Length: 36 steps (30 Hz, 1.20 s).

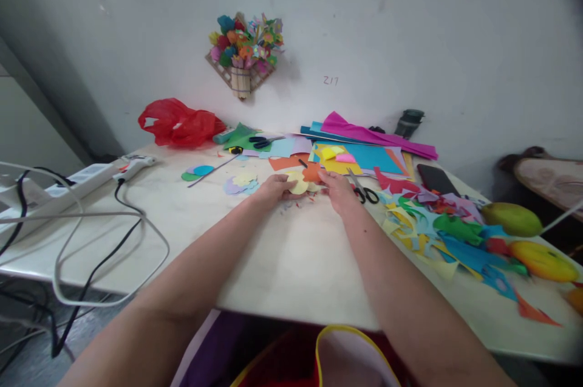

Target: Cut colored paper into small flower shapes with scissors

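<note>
My left hand [273, 188] is closed on a pale yellow paper flower [297, 183] above the middle of the table. My right hand [334, 185] pinches an orange paper flower [311, 172], which overlaps the yellow one. Just left of my left hand lie several lilac, light blue and yellow paper flower cut-outs [241, 184]. Black-handled scissors [367, 194] rest right beside my right hand. Small paper bits lie below the two flowers.
Colourful paper scraps [437, 229] and mangoes [512, 219] spread along the right, near a dark phone [438, 180]. Coloured paper sheets [378, 158] and a second pair of scissors [264, 142] are behind. A red plastic bag [180, 124] sits back left; power strips [86, 175] and cables are at the left.
</note>
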Tool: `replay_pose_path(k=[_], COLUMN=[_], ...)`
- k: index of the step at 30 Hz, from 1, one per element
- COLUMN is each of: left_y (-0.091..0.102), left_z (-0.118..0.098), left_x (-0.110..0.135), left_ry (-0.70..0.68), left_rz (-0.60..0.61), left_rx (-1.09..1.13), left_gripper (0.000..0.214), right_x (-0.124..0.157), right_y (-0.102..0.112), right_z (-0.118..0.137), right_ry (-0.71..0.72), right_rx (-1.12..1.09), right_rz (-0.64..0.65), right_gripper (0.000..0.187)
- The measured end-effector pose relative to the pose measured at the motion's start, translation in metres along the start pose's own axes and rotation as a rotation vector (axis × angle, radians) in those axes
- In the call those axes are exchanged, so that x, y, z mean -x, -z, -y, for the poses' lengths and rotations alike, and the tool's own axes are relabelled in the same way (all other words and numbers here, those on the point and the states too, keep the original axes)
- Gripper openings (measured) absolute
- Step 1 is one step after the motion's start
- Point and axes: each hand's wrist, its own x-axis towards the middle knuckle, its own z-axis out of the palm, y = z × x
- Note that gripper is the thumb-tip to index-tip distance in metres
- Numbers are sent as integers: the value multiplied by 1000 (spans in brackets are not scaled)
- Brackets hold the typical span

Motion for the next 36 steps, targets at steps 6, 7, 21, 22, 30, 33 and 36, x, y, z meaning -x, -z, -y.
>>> replay_pose_path(k=[6,7,21,22,30,33,36], left_y=[0,0,4,4,3,2,0], left_z=[2,3,6,7,11,10,9], left_x=[1,0,-4,-4,-4,-2,-1], left_ry=[-13,-18,16,20,-4,8,17], left_rz=[143,154,228,235,130,155,192], left_rx=[42,49,104,110,165,165,159], left_gripper=[8,9,13,14,30,33,33], right_x=[7,6,5,5,7,6,4], right_y=[-9,-10,-10,-11,-16,-19,-19], right_z=[-1,-2,-7,-6,-5,-7,-8], right_ry=[-49,-52,10,3,-12,-6,29], right_rx=[32,44,112,100,120,127,147], right_rz=[71,65,58,60,36,16,-11], right_gripper=[37,37,29,29,25,24,26])
